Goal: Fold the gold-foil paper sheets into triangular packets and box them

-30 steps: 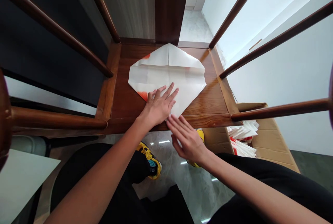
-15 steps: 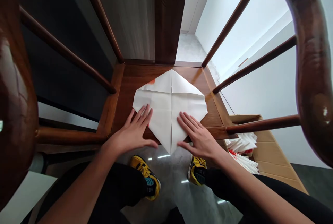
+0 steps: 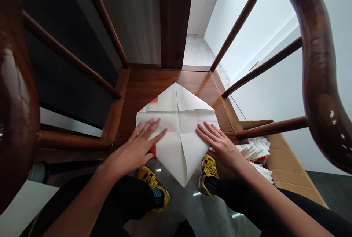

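Note:
A sheet of white paper (image 3: 165,119), folded to a pointed shape with creases crossing at its middle, lies on the wooden chair seat (image 3: 154,79). Its near corner hangs past the seat's front edge, and one flap there lifts slightly. Orange-red patches show at its left edges. My left hand (image 3: 139,143) rests on the left part of the sheet, fingers spread, thumb beside the lower left edge. On the right part lies my right hand (image 3: 218,141), fingers stretched out flat; its thumb is hidden.
Wooden armrests and spindles (image 3: 269,130) flank the seat, with a dark back panel (image 3: 174,20) behind. At right, a cardboard box (image 3: 288,167) holds several folded white papers (image 3: 255,149) with red parts. Yellow shoes (image 3: 207,172) stand on the floor below.
The paper has slid toward me and turned slightly, so its near corner reaches further over the seat edge. My right hand has shifted outward toward the paper's right side.

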`<state>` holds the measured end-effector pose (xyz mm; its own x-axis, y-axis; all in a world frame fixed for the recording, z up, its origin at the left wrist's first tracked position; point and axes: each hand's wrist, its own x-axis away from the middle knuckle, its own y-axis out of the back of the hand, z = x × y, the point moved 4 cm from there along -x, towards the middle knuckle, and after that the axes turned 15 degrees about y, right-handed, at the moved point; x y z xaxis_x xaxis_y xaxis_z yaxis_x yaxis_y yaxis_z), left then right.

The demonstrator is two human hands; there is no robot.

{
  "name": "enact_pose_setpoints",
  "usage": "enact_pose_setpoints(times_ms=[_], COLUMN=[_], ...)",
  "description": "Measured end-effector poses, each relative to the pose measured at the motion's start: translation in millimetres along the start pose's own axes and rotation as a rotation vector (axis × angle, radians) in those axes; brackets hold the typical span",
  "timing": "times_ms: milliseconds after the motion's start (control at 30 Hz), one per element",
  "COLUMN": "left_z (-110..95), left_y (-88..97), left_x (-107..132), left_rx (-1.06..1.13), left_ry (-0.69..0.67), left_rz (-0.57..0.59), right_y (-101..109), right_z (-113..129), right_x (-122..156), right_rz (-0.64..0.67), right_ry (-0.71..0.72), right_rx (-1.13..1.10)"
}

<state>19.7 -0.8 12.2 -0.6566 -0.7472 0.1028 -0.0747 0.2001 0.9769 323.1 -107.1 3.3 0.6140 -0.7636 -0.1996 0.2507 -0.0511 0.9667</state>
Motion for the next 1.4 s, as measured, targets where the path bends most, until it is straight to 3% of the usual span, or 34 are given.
enact_pose_setpoints(times_ms=[133,233,333,433,533,600,700,833,900,967,1033,1067,1167,1267,1333,1400], left_z=[0.1,0.6,3.0,3.4,5.4,10.6,25.6,44.2,47.5,45.6,37.0,30.8,12.2,3.0,1.7,4.2], left_y=[7.0,34.5,72.8,105.9,112.3,103.4,82.6,53.9,45.2,46.0,52.6,54.7,46.7,22.4,4.6,-8.2], left_x=[0.8,-0.4,0.4,-1.5,-15.0,-31.1,-58.7,-87.5,-95.0,-93.2,-78.6,-66.7,-20.4,16.4,26.2,27.6], left_rx=[0.061,0.299,0.614,1.05,1.365,1.388,1.237,0.911,0.721,0.526,0.381,0.337,0.27,0.1,-0.004,-0.055], left_ry=[-0.02,0.029,0.185,0.373,0.571,0.655,0.664,0.641,0.615,0.535,0.367,0.26,-0.014,-0.107,-0.139,-0.151], left_rz=[0.133,0.243,0.317,0.276,0.288,0.306,0.244,0.099,0.007,-0.146,-0.26,-0.252,-0.01,0.107,0.087,0.044], right_y=[8.8,36.3,82.7,129.6,147.7,139.5,102.7,46.4,33.1,33.7,45.0,51.2,54.6,29.5,5.9,-15.4], right_z=[3.2,6.7,6.6,2.0,-10.8,-26.8,-59.2,-94.8,-105.6,-109.2,-99.6,-88.3,-33.3,21.8,43.2,49.4], right_x=[7.6,7.9,0.4,-12.8,-33.9,-47.0,-56.0,-56.1,-57.4,-58.8,-58.6,-57.2,-40.8,-9.3,6.7,16.0], right_rz=[-0.075,-0.236,-0.426,-0.55,-0.461,-0.387,-0.315,-0.115,-0.11,-0.183,-0.26,-0.262,-0.032,0.238,0.245,0.189], right_ry=[0.047,0.006,-0.219,-0.511,-0.688,-0.741,-0.834,-0.901,-0.871,-0.813,-0.661,-0.541,-0.142,0.022,0.067,0.09], right_rx=[-0.018,-0.116,-0.274,-0.526,-0.849,-0.969,-0.958,-0.747,-0.592,-0.393,-0.201,-0.146,-0.17,-0.15,-0.039,0.113])
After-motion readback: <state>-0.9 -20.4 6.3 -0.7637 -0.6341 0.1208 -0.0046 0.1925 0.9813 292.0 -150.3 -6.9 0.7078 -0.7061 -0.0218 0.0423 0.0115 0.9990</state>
